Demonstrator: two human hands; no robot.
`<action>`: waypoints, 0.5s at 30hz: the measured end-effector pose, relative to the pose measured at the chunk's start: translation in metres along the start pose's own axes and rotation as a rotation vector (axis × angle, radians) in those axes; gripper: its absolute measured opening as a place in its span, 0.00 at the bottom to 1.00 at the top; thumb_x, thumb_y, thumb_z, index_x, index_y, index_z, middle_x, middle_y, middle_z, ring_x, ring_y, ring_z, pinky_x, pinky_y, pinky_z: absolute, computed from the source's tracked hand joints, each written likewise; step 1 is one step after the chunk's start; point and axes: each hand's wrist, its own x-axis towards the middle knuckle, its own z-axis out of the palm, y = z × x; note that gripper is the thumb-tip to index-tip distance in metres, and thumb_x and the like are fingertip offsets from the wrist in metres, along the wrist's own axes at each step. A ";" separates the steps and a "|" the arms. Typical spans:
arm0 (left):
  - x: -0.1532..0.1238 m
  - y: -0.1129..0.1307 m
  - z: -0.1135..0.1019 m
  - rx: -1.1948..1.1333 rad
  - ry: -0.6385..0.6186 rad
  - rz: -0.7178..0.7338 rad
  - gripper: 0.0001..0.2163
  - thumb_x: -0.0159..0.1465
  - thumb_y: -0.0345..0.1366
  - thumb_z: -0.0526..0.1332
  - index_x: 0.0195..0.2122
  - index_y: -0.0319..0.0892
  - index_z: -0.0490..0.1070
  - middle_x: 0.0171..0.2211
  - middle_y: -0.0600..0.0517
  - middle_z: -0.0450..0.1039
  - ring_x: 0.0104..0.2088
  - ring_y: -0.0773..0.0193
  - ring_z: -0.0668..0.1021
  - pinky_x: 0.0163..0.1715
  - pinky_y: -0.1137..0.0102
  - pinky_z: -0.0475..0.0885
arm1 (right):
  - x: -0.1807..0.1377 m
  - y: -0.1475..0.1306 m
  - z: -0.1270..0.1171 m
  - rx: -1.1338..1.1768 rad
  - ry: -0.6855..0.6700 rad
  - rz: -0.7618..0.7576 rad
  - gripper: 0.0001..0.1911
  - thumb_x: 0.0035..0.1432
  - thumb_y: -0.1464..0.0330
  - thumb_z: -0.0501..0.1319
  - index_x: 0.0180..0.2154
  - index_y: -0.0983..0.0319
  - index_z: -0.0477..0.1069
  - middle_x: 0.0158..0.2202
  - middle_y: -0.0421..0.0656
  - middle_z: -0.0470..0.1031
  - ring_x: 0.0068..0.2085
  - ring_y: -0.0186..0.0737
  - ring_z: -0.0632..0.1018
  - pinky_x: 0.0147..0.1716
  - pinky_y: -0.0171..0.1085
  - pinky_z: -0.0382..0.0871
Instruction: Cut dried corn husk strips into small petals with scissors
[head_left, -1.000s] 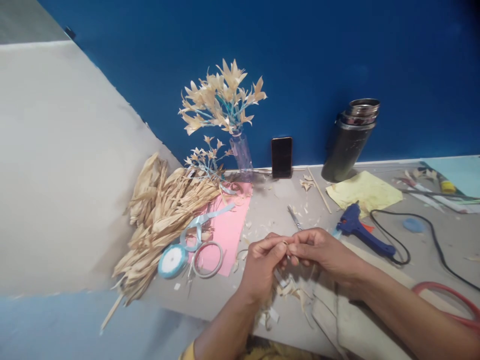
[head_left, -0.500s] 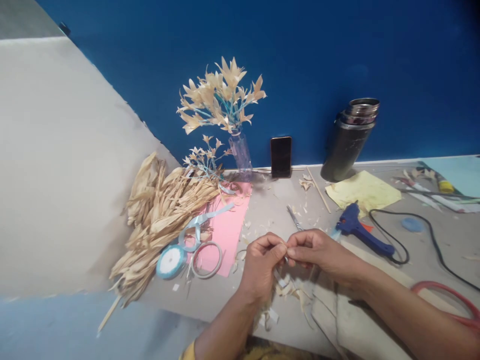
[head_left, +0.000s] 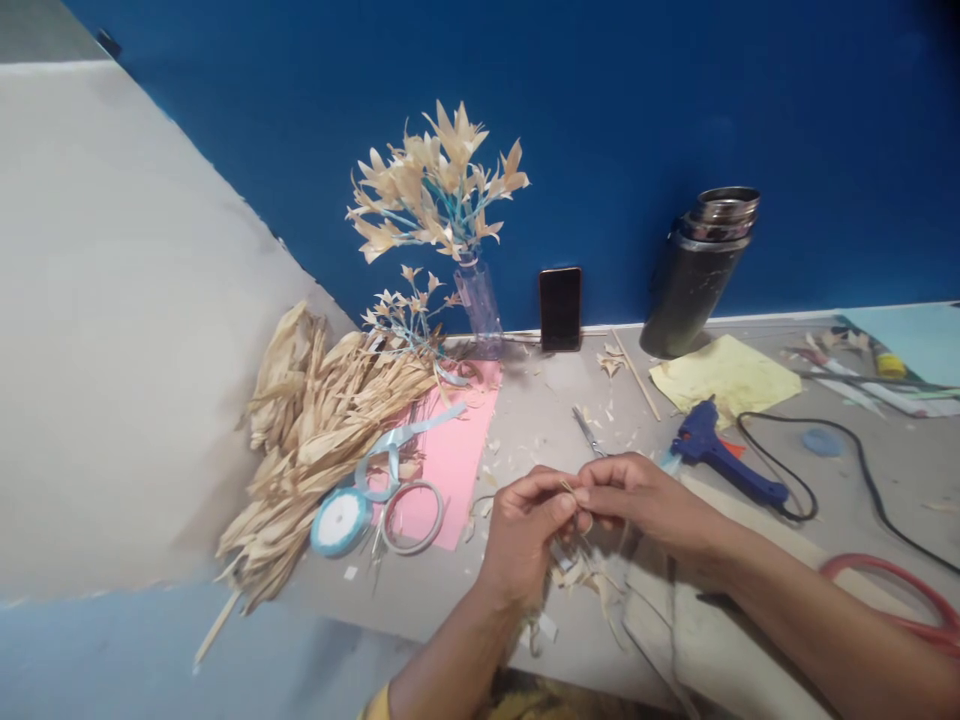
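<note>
My left hand (head_left: 525, 530) and my right hand (head_left: 637, 495) meet fingertip to fingertip just above the grey table (head_left: 525, 400). Both pinch a small tan piece of dried husk (head_left: 571, 491) between thumb and fingers. Below the hands lie cut husk scraps (head_left: 581, 580). A small pair of scissors (head_left: 589, 432) lies just beyond the fingers. A blue glue gun (head_left: 720, 455) rests to the right of my right hand.
A pile of dried husks (head_left: 322, 420) lies at left beside pink paper (head_left: 450, 460), a blue ribbon spool (head_left: 341, 520) and a tape ring (head_left: 411, 515). At the blue wall stand a vase of husk flowers (head_left: 450, 200), a phone (head_left: 560, 308) and a dark flask (head_left: 697, 270). Yellow paper (head_left: 720, 375) and a black cable (head_left: 862, 470) lie right.
The hands stay pinched together on the husk piece with only small finger shifts. The view has tilted slightly, so everything sits a little higher in frame.
</note>
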 end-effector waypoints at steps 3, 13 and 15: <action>-0.001 -0.002 0.001 0.007 0.035 0.010 0.09 0.48 0.35 0.74 0.30 0.39 0.81 0.27 0.53 0.74 0.22 0.71 0.76 0.23 0.76 0.63 | 0.000 0.000 0.001 -0.006 0.015 0.005 0.15 0.55 0.59 0.65 0.23 0.63 0.75 0.21 0.39 0.71 0.24 0.32 0.64 0.25 0.34 0.54; 0.000 -0.004 -0.004 0.046 0.003 0.048 0.09 0.53 0.38 0.71 0.26 0.39 0.75 0.21 0.54 0.72 0.22 0.70 0.73 0.25 0.74 0.64 | 0.001 -0.003 0.001 -0.115 -0.021 -0.028 0.13 0.55 0.62 0.63 0.24 0.63 0.75 0.21 0.39 0.73 0.23 0.32 0.65 0.24 0.33 0.55; -0.001 -0.003 -0.006 0.093 -0.017 0.059 0.09 0.54 0.37 0.70 0.27 0.39 0.73 0.25 0.53 0.73 0.23 0.70 0.72 0.26 0.74 0.65 | -0.001 -0.005 0.001 -0.228 0.013 -0.066 0.10 0.56 0.65 0.61 0.26 0.63 0.76 0.24 0.39 0.76 0.26 0.34 0.69 0.27 0.34 0.60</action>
